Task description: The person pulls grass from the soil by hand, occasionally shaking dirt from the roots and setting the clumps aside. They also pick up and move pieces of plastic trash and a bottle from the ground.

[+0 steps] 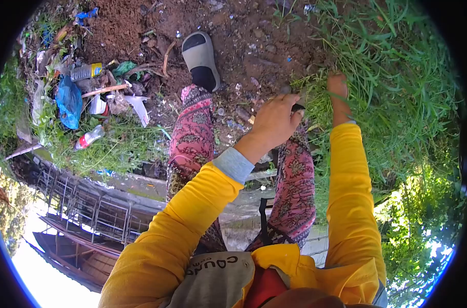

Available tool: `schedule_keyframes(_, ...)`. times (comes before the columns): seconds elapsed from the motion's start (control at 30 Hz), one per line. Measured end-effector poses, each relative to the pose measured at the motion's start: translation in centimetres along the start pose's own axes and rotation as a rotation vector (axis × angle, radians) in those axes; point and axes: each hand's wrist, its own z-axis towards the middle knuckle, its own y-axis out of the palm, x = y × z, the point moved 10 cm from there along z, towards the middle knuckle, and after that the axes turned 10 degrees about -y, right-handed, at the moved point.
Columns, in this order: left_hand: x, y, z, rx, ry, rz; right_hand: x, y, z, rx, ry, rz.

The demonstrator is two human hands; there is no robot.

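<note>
Reaching into grass [382, 77], one right hand [338, 86], fist-like; nearby, one left hand [274, 119], half-curled; grips unclear.

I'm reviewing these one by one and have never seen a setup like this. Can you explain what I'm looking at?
There is no machine here, just a person's two bare hands. The single picture comes from a camera worn on the head, looking down; its wide lens bends the edges. The yellow sleeves, patterned trousers and grey shoe are the wearer's own.

The surface is bare soil beside tall grass. Litter lies on the left, including a blue plastic bag and a red-labelled plastic bottle.

The right hand is among the grass and seems to grip some. The left hand is beside a small dark shape; I can't tell whether it is held.
</note>
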Motion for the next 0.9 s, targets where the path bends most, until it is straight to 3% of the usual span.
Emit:
schedule_keyframes(0.03, 0.1, -0.5, 0.0, -0.002, 0.009, 0.005, 0.0, -0.4, 0.1, -0.030, 0.041, -0.006)
schedule_keyframes(0.23, -1.0, -0.3, 0.5, -0.010, -0.024, -0.047, -8.4, -1.5, -4.4, 0.208, -0.222, 0.004)
schedule_keyframes(0.3, -1.3, 0.0, 0.2, -0.030, -0.032, -0.046, -11.7, 0.1, -7.0, 0.130, -0.330, -0.006)
schedule_keyframes(0.37, -1.1, -0.3, 0.4, -0.020, -0.004, -0.042, -11.5, 7.6, -5.0, 0.074, -0.417, 0.030)
schedule_keyframes(0.57, -1.5, -2.3, 1.5, 0.053, -0.026, -0.085, -12.2, 6.2, -4.8, -0.018, -0.284, -0.005)
schedule_keyframes(0.6, -1.6, -2.0, 1.3, 0.039, -0.030, -0.074, -12.5, 6.5, -4.3, -0.063, -0.338, -0.041)
schedule_keyframes(0.7, -1.5, -1.8, 1.6, 0.020, -0.035, -0.058, -13.8, 4.0, -3.5, 0.037, -0.513, -0.145)
schedule_keyframes(0.8, -1.3, -1.6, 1.3, 0.002, -0.049, -0.060, -12.2, 1.8, -0.3, 0.062, -0.434, -0.066)
schedule_keyframes(0.9, -1.3, -1.9, 1.8, 0.010, -0.045, -0.041, -9.9, 0.4, 4.7, 0.307, -0.518, -0.296)
